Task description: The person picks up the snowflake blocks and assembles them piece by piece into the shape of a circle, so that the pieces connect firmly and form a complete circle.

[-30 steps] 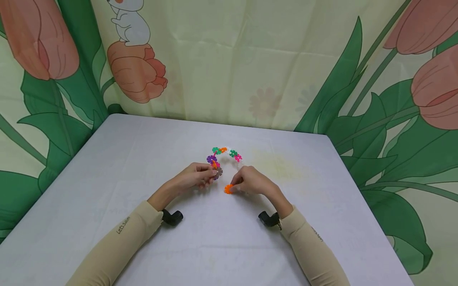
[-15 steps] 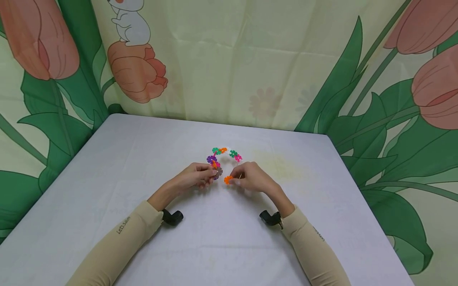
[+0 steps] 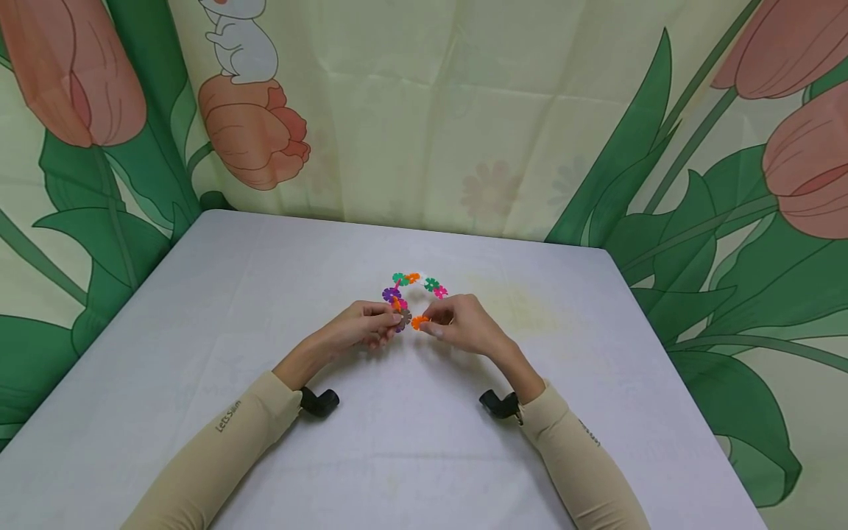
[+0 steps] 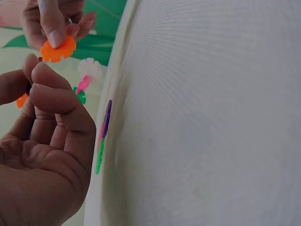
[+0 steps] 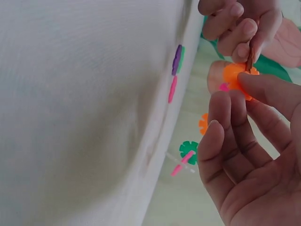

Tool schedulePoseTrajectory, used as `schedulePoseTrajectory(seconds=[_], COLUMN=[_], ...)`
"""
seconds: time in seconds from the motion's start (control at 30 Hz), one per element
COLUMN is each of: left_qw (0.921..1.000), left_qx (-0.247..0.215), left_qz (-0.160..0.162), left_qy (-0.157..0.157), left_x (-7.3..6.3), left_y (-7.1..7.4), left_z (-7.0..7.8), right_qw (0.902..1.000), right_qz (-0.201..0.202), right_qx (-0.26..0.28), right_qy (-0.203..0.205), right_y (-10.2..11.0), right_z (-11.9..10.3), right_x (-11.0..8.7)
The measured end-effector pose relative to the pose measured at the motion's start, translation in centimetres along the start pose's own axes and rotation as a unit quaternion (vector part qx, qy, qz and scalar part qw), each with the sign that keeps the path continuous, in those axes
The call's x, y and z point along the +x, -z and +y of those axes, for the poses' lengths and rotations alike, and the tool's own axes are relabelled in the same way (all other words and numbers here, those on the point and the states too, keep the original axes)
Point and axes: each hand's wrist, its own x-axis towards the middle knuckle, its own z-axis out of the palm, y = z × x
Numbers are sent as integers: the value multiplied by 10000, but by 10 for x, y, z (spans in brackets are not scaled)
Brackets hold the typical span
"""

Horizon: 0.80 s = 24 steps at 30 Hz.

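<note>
Chain of flower discs (image 3: 413, 277): a bright, notched arc over one white-covered table (image 3: 391, 464), beyond and between your two hands.

Counted in the head view: two green discs (image 3: 432, 284), one brown disc (image 3: 406, 319) and two wrist cameras (image 3: 320, 403); purple, pink and white pieces overlap or stand edge-on, too much for a sure count. Your left hand (image 3: 367, 325) pinches the brown disc at the chain's near left end; your right hand (image 3: 467, 324) pinches one round, petal-edged orange disc (image 3: 419, 322) between thumb and fingertips, just beside the brown one. Whether their edges touch, you cannot tell; your right hand hides the chain's near right part.
</note>
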Motion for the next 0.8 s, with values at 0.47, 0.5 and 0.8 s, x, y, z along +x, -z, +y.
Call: schedulePoseTrajectory(seconds=[0.47,0.5,0.8], left_qw=[10000,10000,9999], left_qx=[0,11,-108], left_qz=[40,42,33], left_qy=[42,36,-11], left_x=[1,0,-1], left_y=[1,1,0], left_z=[-1,0,0], right_qw=[9994,9991,9987], right_qz=[26,9,142], right_qx=[312,392,424], right_qy=[147,127,246], right_y=[-2,-2,-4], right_z=[-2,-2,-3], right_x=[-1,-1,0])
